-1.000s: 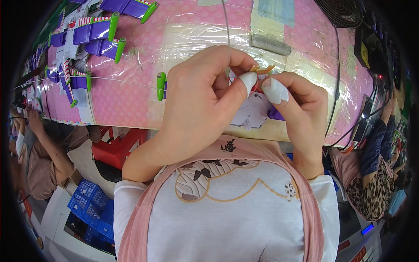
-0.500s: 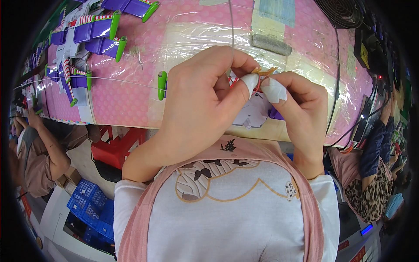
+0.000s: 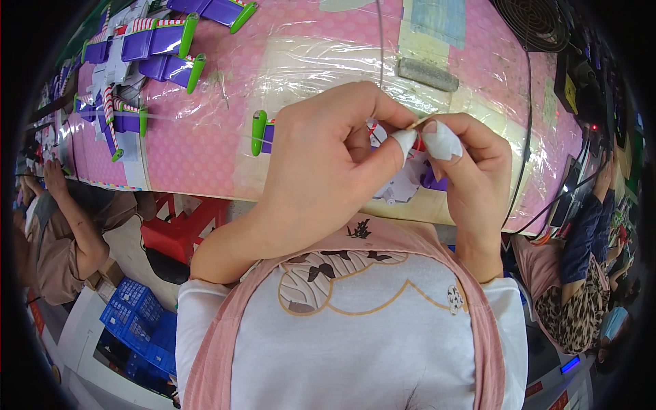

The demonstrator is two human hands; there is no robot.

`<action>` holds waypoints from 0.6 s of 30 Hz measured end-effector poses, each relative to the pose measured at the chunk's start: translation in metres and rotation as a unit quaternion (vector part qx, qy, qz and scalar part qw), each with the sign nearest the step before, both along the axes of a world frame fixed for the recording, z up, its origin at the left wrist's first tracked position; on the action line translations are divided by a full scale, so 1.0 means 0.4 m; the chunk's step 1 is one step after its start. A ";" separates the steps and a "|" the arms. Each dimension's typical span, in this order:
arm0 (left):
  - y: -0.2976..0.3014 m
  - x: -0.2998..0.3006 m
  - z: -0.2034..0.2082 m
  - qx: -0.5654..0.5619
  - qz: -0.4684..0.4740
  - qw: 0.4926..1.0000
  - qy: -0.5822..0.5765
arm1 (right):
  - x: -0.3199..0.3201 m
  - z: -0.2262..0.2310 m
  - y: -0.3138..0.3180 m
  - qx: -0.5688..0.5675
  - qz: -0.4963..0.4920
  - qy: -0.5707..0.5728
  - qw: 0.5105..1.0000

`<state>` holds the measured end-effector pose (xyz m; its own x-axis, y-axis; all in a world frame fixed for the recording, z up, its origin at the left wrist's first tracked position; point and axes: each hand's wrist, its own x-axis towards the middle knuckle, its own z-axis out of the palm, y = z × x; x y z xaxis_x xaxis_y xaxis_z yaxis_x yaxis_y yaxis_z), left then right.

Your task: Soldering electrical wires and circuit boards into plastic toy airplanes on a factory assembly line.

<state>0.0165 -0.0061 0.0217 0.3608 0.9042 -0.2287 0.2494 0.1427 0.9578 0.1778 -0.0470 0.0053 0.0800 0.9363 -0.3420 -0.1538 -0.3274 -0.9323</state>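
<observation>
My left hand (image 3: 328, 160) is pinched at thumb and forefinger, its thumb wrapped in white tape. At its fingertips is a thin yellowish strip (image 3: 423, 121). My right hand (image 3: 471, 164), with a taped thumb too, is closed right beside it, its fingertips meeting the strip and a short red wire (image 3: 420, 143). The exact grip of each hand is partly hidden by the fingers. Under my hands lies a white plastic toy body (image 3: 402, 186) with purple parts; a green-tipped purple wing (image 3: 258, 133) shows left of my left hand.
Purple toy wings with green tips (image 3: 160, 42) lie on white bodies at the back left. A grey roll-shaped piece (image 3: 428, 74) sits on the pink plastic-covered table (image 3: 198, 143). A dark cable (image 3: 529, 123) runs down the right. Co-workers sit on both sides, near a red stool (image 3: 174, 232) and blue crates (image 3: 133, 311).
Both hands stay pinched together; my left hand has shifted slightly right and down. The yellowish strip, spread out before, now shows as a thin line between the fingertips.
</observation>
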 end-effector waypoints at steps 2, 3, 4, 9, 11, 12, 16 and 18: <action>-0.003 0.001 -0.007 0.023 -0.003 1.000 -0.013 | -0.003 -0.003 -0.002 -0.007 -0.020 0.014 1.000; -0.004 0.002 -0.012 0.035 -0.004 0.999 -0.019 | -0.005 -0.003 -0.003 -0.011 -0.030 0.021 0.999; -0.005 0.005 -0.018 0.095 -0.011 0.995 -0.014 | -0.005 -0.004 -0.006 -0.002 -0.030 0.019 0.999; -0.015 0.018 -0.072 0.414 -0.030 0.908 0.055 | 0.010 -0.014 -0.009 -0.004 0.000 0.024 1.000; -0.010 0.013 -0.054 0.479 -0.076 0.867 0.115 | 0.022 0.001 0.006 -0.020 0.028 0.018 0.999; -0.007 0.012 -0.048 0.510 -0.100 0.842 0.145 | 0.031 0.012 0.015 -0.028 0.042 0.015 0.999; 0.035 0.034 -0.073 0.531 -0.153 0.817 0.163 | 0.072 0.005 0.115 -0.100 0.194 -0.146 0.965; 0.062 0.049 -0.097 0.496 -0.164 0.824 0.221 | 0.089 -0.024 0.200 -0.074 0.281 -0.270 0.918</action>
<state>0.0360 0.0188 -0.0170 0.7024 0.5960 0.3892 0.4741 -0.7995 0.3688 0.2133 0.0331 -0.0043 -0.2059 0.8284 -0.5209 0.5488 -0.3430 -0.7624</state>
